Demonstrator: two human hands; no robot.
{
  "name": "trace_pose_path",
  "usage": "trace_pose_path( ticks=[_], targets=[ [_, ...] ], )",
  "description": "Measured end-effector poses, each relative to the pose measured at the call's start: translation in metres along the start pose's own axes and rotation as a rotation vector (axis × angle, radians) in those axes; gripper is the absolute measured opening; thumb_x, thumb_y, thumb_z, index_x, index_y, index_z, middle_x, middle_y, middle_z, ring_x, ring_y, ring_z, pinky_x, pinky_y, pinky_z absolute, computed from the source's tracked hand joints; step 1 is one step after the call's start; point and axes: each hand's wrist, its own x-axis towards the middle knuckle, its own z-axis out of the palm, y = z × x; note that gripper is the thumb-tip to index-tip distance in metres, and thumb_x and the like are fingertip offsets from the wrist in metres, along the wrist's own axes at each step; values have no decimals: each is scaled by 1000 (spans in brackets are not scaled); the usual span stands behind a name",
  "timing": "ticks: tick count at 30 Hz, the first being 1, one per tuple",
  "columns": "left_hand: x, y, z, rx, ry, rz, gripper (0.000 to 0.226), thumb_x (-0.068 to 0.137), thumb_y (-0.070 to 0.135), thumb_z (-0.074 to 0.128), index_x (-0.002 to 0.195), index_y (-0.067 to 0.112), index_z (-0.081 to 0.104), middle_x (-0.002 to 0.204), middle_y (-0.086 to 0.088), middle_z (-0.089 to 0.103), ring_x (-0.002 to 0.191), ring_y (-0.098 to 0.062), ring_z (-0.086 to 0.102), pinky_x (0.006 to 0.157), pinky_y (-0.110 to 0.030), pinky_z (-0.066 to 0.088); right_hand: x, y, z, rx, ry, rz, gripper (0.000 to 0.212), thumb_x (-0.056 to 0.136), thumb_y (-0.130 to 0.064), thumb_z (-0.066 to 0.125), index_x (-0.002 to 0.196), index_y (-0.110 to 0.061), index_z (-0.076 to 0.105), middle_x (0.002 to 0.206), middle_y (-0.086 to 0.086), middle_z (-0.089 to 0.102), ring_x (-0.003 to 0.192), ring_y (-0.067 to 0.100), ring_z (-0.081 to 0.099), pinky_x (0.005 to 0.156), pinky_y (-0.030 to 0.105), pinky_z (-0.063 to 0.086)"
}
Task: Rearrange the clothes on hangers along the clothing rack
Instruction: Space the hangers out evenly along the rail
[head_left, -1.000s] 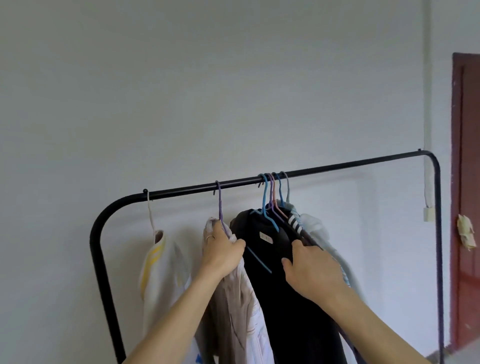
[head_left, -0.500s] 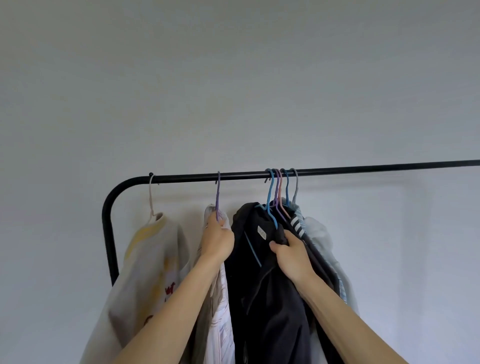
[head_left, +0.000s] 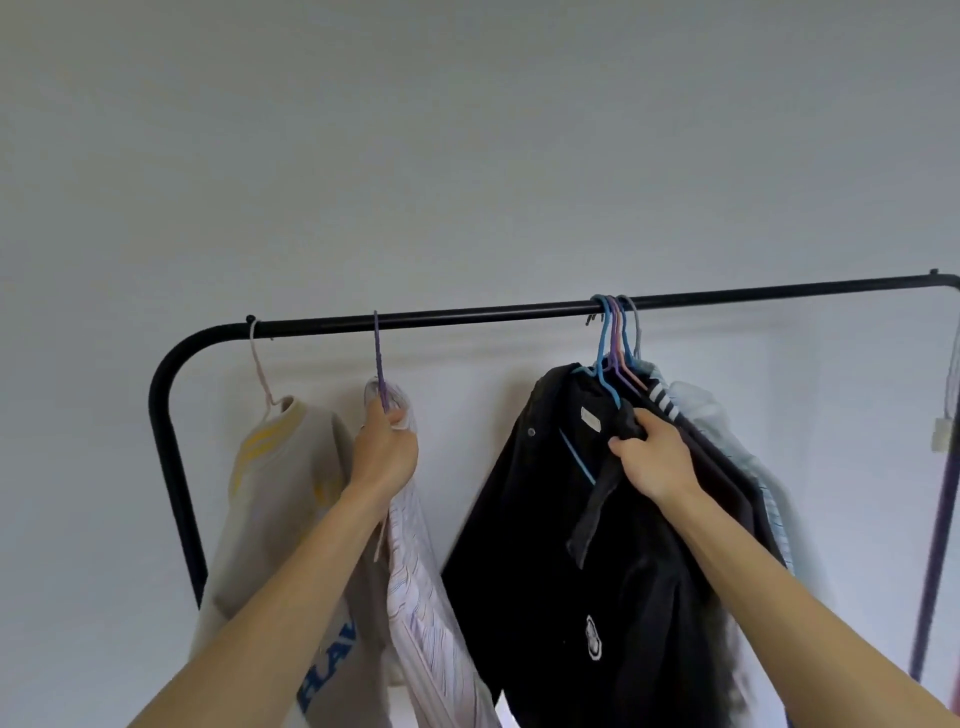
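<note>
Head view: left hand (head_left: 385, 457) closed around the neck of a purple hanger (head_left: 378, 358) and the collar of a striped shirt (head_left: 415, 571); right hand (head_left: 649, 457) gripping the collar of a black jacket (head_left: 545, 545) on a blue hanger (head_left: 602, 358). Both hung from the black rack rail (head_left: 493, 313), well apart. Cream sweatshirt (head_left: 280, 493) at far left; more garments bunched behind the jacket.
</note>
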Motion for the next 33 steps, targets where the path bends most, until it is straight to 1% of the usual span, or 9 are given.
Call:
trace_pose_path(
  ticks=[5,10,13,19,23,25,28,31,33],
  targets=[
    [-4,2,2,-33,-10,4,62,95,1,38,152,21,24,145,2,44,130,-22,43,103,-31,35,-6,-7,15,-11,-76,-60,17,84,-5,60,95,-16,67,88,5,71,87,22,65,78,35,50],
    [-7,3,-1,-29,-33,34,66,91,-4,34,151,22,25,148,5,43,134,-20,40,110,-32,31,-19,-29,53,-26,-137,-153,13,82,-1,54,87,-11,61,72,3,61,70,21,57,55,24,39],
    [-8,3,-2,-4,-55,50,74,89,-6,34,153,25,18,149,3,42,137,-20,38,104,-25,29,-25,-43,68,-29,-147,-178,13,84,0,51,87,-10,59,68,-2,56,65,19,53,52,24,36],
    [-14,7,-8,22,-84,68,79,87,-6,33,154,29,8,153,4,37,138,-22,37,91,-22,35,-41,-37,84,-43,-210,-120,27,83,-1,47,98,-19,60,82,0,64,76,19,60,58,23,43],
    [-15,4,-20,39,-85,55,81,85,-6,32,154,29,9,152,5,39,137,-22,38,104,-31,39,-50,-40,92,4,-225,-107,23,86,-1,50,103,-15,57,98,8,63,81,17,59,57,17,43],
    [-16,2,-25,45,-106,54,81,86,-6,32,154,30,7,152,5,38,138,-23,37,105,-29,37,-53,-44,98,24,-234,-109,21,86,0,51,102,-11,58,100,12,62,80,19,59,53,16,42],
    [-18,1,-32,54,-129,57,81,87,-7,32,155,30,6,153,4,37,140,-23,34,100,-26,35,-60,-48,109,101,-252,-107,22,86,2,48,102,-9,59,98,15,63,76,20,60,57,22,46],
    [-19,1,-39,71,-134,57,81,87,-7,34,155,28,5,153,1,38,140,-24,34,103,-28,34,-64,-52,118,210,-293,-63,36,88,4,46,116,-14,58,99,10,66,88,22,64,75,33,53],
    [-20,2,-43,82,-132,55,81,87,-8,34,155,27,5,153,0,37,141,-24,33,107,-31,33,-65,-52,122,241,-306,-44,40,88,4,45,121,-16,57,96,6,66,88,20,65,75,32,53]
  ],
)
